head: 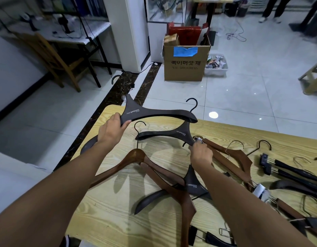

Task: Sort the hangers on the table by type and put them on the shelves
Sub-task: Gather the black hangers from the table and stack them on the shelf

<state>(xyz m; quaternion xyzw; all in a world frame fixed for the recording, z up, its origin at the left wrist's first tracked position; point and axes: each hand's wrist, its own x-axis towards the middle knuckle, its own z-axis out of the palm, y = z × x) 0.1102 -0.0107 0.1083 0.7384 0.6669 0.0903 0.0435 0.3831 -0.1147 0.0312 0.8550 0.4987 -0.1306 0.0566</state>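
Black hanger (pixel 159 114) sat clamped in the left hand (pixel 113 129); right hand (pixel 201 155) gripped a second black hanger (pixel 172 133); brown hangers (pixel 136 155) littered the table (pixel 118 220); sorting seemed barely begun.

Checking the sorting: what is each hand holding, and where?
Left hand grips the raised black hanger by one arm; right hand pinches the second black hanger at an arm tip.
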